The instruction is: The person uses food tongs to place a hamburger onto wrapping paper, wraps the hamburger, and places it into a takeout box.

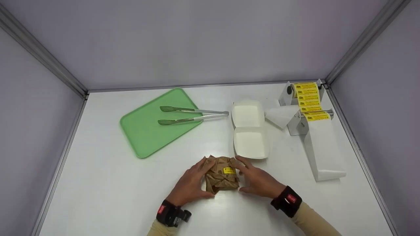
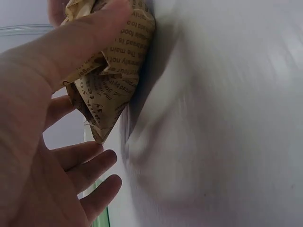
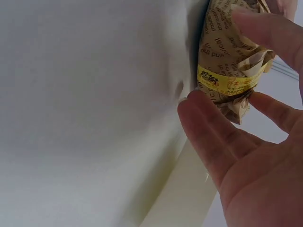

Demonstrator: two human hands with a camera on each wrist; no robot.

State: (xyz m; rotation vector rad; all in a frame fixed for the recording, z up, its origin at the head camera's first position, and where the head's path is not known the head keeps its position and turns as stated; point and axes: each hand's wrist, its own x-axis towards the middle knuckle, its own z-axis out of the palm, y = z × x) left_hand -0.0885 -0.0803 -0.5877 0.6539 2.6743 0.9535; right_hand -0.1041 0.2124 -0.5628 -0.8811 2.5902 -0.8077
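Note:
A parcel in crumpled brown printed paper (image 1: 220,178), with a small yellow label (image 3: 226,83) stuck across one side, lies on the white table between both hands. My left hand (image 1: 191,183) holds its left side, thumb at the near edge and index finger over the far top; its other fingers spread loosely beside the paper in the left wrist view. On the right side, my right hand (image 1: 261,181) holds it with fingertips at the label and thumb toward the near corner. What is inside the wrap is hidden.
An opened white clamshell box (image 1: 251,144) stands just behind the right hand. Metal tongs (image 1: 180,121) lie across a green tray (image 1: 147,134), handles past its edge. At right is a label dispenser (image 1: 297,126) with a roll of yellow labels (image 1: 308,95) and a hanging white backing strip (image 1: 323,150).

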